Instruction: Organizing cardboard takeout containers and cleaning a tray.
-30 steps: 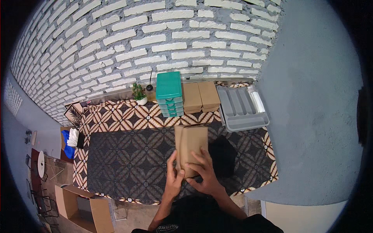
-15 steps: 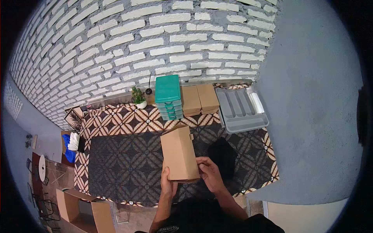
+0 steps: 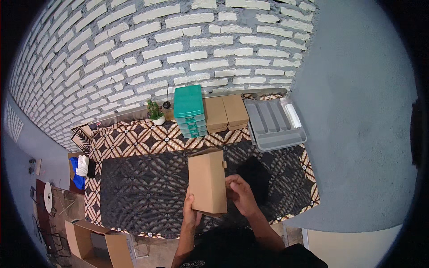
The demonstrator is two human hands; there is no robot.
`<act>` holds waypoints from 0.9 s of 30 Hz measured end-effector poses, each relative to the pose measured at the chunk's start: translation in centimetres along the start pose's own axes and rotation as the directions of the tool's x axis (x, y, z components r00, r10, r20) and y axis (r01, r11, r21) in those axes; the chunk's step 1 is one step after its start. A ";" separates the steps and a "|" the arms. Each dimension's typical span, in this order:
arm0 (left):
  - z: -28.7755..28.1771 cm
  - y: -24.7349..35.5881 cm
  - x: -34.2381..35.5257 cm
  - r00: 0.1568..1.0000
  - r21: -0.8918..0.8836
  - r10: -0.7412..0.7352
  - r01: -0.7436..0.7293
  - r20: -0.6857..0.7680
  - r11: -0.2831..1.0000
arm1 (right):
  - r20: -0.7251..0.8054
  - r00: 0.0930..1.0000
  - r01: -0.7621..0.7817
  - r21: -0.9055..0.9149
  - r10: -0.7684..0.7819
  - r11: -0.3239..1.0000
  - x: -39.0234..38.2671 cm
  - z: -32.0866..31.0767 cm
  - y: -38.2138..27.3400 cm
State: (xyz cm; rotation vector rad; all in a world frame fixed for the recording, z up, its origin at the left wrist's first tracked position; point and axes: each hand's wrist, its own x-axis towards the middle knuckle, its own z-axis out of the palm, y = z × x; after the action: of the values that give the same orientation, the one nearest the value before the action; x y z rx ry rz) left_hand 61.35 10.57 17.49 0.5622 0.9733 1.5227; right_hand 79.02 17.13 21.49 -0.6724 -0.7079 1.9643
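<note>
A brown cardboard box is held up above the patterned table, its long side pointing away from me. My left hand grips its near lower left corner from underneath. My right hand rests against the box's right side, fingers curled near a small tab sticking out of that edge. A black object lies on the table just right of the box, partly hidden behind my right hand.
Against the white brick wall stand a teal drawer unit, two more brown boxes, a grey cutlery tray and a small potted plant. An open cardboard carton sits on the floor at lower left.
The box has turned and shifted to the right, now standing more upright in my hands. My right hand moved from the near end to the box's right side.
</note>
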 end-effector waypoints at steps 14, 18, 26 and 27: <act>-0.2 0.1 -0.1 0.984 0.103 -0.116 0.103 0.132 0.989 | -0.170 0.976 0.125 -0.076 -0.136 0.989 2.9 -1.3 -1.8; 0.5 0.1 0.2 0.984 0.127 -0.125 0.109 0.124 0.986 | -0.188 0.969 0.131 -0.164 -0.161 0.978 3.6 -2.3 -1.5; 3.9 0.0 2.5 0.992 0.365 0.115 -0.086 -0.058 0.927 | -0.133 0.893 0.257 -0.632 -0.429 0.731 4.8 -3.7 0.8; 4.4 -0.1 3.1 0.991 0.367 0.119 -0.091 -0.055 0.926 | -0.039 0.857 0.300 -0.773 -0.514 0.559 4.8 -3.6 1.2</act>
State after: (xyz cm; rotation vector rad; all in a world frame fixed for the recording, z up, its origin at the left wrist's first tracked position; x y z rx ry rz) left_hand 64.34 14.73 19.24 0.8350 1.3166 1.4734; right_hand 78.77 21.60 17.40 -1.1117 -1.3938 1.0503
